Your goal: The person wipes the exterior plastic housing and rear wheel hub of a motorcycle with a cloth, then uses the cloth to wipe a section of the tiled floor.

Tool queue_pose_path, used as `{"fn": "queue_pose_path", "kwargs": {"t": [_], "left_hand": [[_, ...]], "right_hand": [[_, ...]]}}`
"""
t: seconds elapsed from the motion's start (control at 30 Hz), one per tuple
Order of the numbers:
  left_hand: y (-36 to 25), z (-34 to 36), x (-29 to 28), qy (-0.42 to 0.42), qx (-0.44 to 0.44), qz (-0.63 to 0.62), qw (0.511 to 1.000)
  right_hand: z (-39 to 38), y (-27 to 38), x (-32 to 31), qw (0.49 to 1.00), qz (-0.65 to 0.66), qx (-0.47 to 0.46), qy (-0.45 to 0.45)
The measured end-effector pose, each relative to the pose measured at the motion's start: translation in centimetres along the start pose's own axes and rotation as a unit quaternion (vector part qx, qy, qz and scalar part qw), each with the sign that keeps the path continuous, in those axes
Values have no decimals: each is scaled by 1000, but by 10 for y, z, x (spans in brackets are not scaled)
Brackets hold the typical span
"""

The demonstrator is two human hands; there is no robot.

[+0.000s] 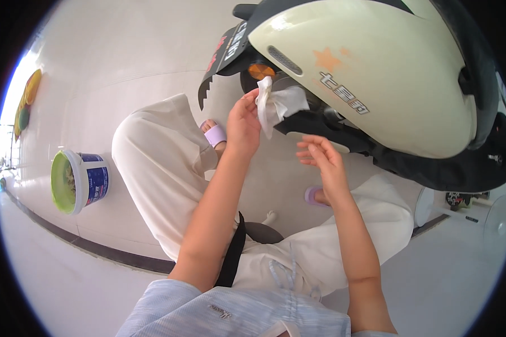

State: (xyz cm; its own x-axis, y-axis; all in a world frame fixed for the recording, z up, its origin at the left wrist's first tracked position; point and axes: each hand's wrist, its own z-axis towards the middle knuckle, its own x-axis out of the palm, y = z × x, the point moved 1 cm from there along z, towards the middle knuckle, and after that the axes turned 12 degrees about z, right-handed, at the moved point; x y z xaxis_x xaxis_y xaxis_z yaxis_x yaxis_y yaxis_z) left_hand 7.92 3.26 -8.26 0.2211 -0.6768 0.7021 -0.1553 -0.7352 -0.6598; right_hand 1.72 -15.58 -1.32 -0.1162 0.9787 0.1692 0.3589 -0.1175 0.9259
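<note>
My left hand point(245, 121) grips a crumpled white cloth point(278, 104) that fans out beside the scooter's rear end, near its orange reflector point(262, 71). Above and to the right is the cream body panel point(371, 62) of the scooter, with an orange star decal and lettering. My right hand point(323, 157) is lower and to the right of the cloth, fingers apart and slightly bent, holding nothing, in front of the dark lower part point(410, 171) of the scooter.
A white bucket point(95, 183) with a green inside stands at the left. Yellow and green objects point(29, 95) lie farther left. A white wheeled item point(480, 227) sits at the right. My bent legs and purple slippers point(213, 133) are on the tiled floor point(123, 45).
</note>
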Motion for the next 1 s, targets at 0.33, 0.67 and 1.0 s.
{"fn": "queue_pose_path", "kwargs": {"t": [0.33, 0.67, 1.0], "left_hand": [[13, -61, 9, 92, -116, 188, 971], [56, -74, 8, 29, 2, 438, 899], [57, -68, 6, -21, -183, 308, 934]], "right_hand": [[-4, -6, 8, 959, 273, 72, 14], [3, -61, 9, 997, 5, -13, -72], [23, -50, -32, 942, -143, -188, -238]]}}
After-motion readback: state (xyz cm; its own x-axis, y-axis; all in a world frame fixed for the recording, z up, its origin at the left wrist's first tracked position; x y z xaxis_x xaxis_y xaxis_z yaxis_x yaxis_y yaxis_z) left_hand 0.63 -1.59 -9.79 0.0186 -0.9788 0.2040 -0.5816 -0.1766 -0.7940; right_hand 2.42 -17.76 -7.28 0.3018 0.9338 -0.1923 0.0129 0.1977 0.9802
